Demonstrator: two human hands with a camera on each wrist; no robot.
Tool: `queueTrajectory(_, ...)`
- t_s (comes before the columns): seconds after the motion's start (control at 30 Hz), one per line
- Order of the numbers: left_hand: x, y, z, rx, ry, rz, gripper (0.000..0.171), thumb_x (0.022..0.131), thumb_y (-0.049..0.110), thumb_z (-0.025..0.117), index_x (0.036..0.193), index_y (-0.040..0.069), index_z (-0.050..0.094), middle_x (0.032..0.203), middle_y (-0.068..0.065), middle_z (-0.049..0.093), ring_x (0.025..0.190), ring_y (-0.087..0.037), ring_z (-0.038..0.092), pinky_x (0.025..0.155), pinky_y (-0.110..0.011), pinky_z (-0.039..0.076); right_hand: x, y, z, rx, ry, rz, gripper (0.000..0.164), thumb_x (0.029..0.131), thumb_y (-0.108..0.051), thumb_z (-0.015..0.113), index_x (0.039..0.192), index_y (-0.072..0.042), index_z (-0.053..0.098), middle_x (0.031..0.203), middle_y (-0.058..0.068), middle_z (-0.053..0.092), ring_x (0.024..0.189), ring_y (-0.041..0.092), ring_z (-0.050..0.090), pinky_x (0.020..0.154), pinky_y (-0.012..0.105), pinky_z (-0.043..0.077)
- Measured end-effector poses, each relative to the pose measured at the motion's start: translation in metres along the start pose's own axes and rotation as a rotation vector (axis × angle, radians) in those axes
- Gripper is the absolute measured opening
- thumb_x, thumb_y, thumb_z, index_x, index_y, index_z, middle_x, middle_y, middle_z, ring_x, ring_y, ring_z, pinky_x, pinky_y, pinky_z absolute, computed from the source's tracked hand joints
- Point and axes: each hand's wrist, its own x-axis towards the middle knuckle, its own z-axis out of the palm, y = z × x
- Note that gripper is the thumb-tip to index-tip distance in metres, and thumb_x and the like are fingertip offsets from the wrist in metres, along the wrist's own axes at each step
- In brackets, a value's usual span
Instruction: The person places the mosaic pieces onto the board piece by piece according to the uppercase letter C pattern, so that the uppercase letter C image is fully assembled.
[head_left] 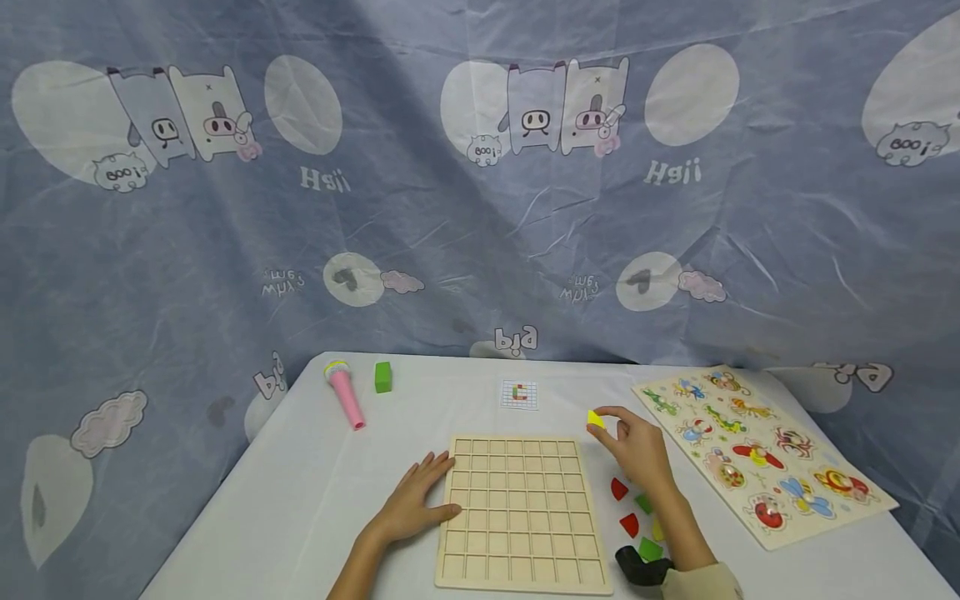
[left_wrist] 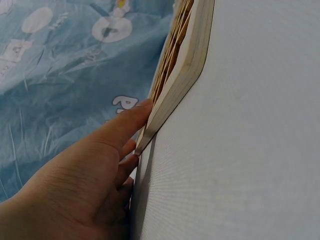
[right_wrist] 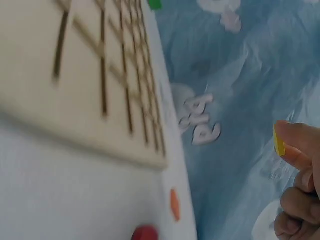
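Right hand (head_left: 637, 446): my thumb and finger pinch the yellow piece (head_left: 596, 419), raised off the bench (head_left: 285, 517); a loosened pinch could drop it.
Left hand (head_left: 415, 497): uneven pressure could skew the grid board (head_left: 519, 523); my fingers lie extended at its left edge.
Black curved piece (head_left: 641, 568): my sleeve (head_left: 705, 582) could nudge it.

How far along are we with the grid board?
Done: the grid board lies ready, its edge touched by the left hand, no piece in its cells. In hand: a yellow piece, pinched by the right hand. Remaining: the red pieces, green pieces and a second yellow piece beside the board, probably to be placed.
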Motion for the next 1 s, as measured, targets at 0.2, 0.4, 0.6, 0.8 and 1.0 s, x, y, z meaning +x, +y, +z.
queueTrajectory(0.2, 0.001, -0.001, -0.001, 0.010, 0.009, 0.011, 0.077, 0.080, 0.049, 0.065, 0.142, 0.012, 0.037, 0.148, -0.007, 0.029, 0.138, -0.032, 0.016, 0.110, -0.052, 0.009, 0.001, -0.039, 0.011, 0.028, -0.007, -0.075, 0.030, 0.077, -0.030, 0.075, 0.102, -0.015, 0.068, 0.047, -0.008, 0.031, 0.038, 0.003, 0.021, 0.034, 0.021, 0.023)
queueTrajectory(0.4, 0.000, -0.001, -0.002, -0.001, 0.004, 0.003, 0.077, 0.080, 0.049, 0.065, 0.142, 0.013, 0.037, 0.148, -0.005, 0.029, 0.138, -0.029, 0.016, 0.111, -0.050, 0.008, -0.005, -0.056, 0.036, 0.015, -0.087, -0.060, 0.031, 0.076, -0.032, 0.075, 0.101, -0.015, 0.069, 0.048, -0.009, 0.032, 0.040, 0.004, 0.023, 0.036, 0.020, 0.022)
queueTrajectory(0.6, -0.001, -0.002, -0.001, 0.006, -0.006, 0.001, 0.077, 0.080, 0.050, 0.064, 0.142, 0.013, 0.037, 0.149, -0.005, 0.029, 0.138, -0.029, 0.015, 0.111, -0.049, 0.008, -0.013, -0.053, 0.059, 0.007, -0.177, 0.017, 0.029, 0.075, -0.030, 0.077, 0.099, -0.015, 0.069, 0.051, -0.006, 0.035, 0.043, 0.007, 0.027, 0.038, 0.021, 0.022)
queueTrajectory(0.8, -0.001, 0.000, -0.002, -0.001, 0.004, 0.029, 0.076, 0.082, 0.047, 0.064, 0.141, 0.009, 0.037, 0.148, -0.010, 0.030, 0.137, -0.034, 0.017, 0.110, -0.053, 0.009, -0.022, -0.040, 0.074, 0.004, -0.238, 0.089, 0.028, 0.075, -0.032, 0.076, 0.097, -0.015, 0.070, 0.053, -0.005, 0.039, 0.045, 0.008, 0.033, 0.039, 0.023, 0.027)
queueTrajectory(1.0, -0.001, 0.002, -0.003, -0.001, -0.004, 0.028, 0.076, 0.082, 0.047, 0.064, 0.141, 0.009, 0.037, 0.148, -0.010, 0.030, 0.137, -0.033, 0.016, 0.110, -0.052, 0.008, -0.027, -0.033, 0.082, -0.024, -0.274, 0.098, 0.030, 0.075, -0.034, 0.076, 0.097, -0.015, 0.069, 0.049, -0.005, 0.039, 0.044, 0.009, 0.034, 0.038, 0.024, 0.027)
